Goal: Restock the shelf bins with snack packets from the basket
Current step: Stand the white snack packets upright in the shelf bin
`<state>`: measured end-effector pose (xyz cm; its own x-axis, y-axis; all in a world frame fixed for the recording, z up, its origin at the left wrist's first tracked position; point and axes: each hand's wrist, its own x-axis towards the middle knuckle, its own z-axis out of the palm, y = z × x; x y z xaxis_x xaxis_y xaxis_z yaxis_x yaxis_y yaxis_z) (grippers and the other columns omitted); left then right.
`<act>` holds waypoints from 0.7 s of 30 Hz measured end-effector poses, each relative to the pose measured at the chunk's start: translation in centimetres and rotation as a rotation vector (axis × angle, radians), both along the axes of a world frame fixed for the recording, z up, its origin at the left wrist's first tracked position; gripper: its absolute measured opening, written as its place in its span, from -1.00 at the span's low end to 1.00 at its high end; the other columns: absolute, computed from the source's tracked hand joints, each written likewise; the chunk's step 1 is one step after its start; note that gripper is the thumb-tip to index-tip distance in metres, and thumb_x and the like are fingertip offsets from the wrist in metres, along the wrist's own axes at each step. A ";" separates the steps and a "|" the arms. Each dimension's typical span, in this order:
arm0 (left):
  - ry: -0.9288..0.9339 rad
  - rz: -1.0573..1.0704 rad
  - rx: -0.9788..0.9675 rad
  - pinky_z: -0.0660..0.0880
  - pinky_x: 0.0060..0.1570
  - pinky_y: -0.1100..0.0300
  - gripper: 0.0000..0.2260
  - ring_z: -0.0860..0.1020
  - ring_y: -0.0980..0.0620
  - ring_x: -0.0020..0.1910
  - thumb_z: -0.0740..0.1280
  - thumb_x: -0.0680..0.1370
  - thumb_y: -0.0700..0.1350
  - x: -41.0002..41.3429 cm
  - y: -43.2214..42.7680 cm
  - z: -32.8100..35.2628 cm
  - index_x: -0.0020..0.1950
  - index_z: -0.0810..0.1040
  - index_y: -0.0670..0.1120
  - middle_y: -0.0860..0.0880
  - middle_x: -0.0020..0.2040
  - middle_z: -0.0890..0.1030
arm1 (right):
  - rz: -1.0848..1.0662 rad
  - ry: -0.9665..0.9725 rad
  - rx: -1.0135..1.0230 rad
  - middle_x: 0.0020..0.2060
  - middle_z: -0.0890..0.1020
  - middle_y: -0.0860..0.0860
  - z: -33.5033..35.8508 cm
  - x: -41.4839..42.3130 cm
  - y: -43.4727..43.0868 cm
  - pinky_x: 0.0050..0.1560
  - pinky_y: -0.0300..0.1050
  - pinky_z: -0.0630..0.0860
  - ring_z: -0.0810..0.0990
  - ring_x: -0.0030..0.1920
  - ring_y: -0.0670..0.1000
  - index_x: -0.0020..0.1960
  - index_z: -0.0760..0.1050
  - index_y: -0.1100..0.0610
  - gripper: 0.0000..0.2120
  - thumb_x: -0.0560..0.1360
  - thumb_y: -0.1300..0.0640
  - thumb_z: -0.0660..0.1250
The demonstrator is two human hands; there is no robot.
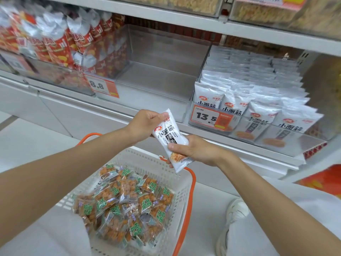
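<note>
Shop shelf (129, 109), clear bins (162, 74); basket (140, 156) below; left hand (144, 124), right hand (197, 150) grip white packet (167, 133).

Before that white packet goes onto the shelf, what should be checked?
1. Grip: left hand and right hand both hold the white packet: ok.
2. Matching stock: the right bin holds the same white packets: ok.
3. Room left in that bin: cannot tell.
4. Path to that bin unobstructed: ok.
5. Middle bin stocked: not ok, it is empty.
6. Basket has orange packets to restock: ok.
</note>
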<state>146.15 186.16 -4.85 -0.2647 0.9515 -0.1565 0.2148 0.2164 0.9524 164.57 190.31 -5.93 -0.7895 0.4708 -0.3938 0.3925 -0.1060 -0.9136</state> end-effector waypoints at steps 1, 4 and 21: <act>-0.003 0.015 0.017 0.48 -0.48 0.32 -0.64 0.52 0.16 -0.52 0.28 0.62 -0.08 0.0 0.0 0.0 -0.19 0.55 -0.37 -0.18 -0.32 0.56 | -0.004 0.014 -0.010 -0.28 0.71 -0.01 -0.1 0.0 0.0 -0.26 -0.29 0.56 0.69 -0.27 -0.07 -0.03 0.51 0.12 -0.93 0.56 0.12 0.34; -0.016 0.036 0.064 0.46 -0.50 0.32 -0.60 0.49 0.13 -0.52 0.28 0.61 -0.08 0.2 0.1 -0.1 -0.15 0.53 -0.45 -0.15 -0.38 0.55 | 0.000 0.034 -0.012 -0.21 0.71 0.04 -0.1 0.0 0.1 -0.23 -0.24 0.58 0.70 -0.21 -0.02 -0.02 0.52 0.12 -0.94 0.52 0.19 0.38; 0.053 -0.088 0.154 0.62 -0.27 0.18 -0.90 0.66 0.06 -0.28 0.50 0.44 -0.21 7.4 1.4 4.2 -0.11 0.62 -0.19 -0.08 -0.22 0.70 | -0.085 -0.053 0.166 -0.05 0.70 -0.04 3.5 8.4 1.2 0.05 -0.14 0.61 0.66 0.01 -0.06 0.10 0.56 0.01 -0.74 0.45 0.18 0.49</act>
<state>153.56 187.54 -0.63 -0.1830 0.9831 0.0048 0.2774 0.0470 0.9596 172.94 191.48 -2.48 -0.7240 0.5973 -0.3451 0.4367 0.0096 -0.8996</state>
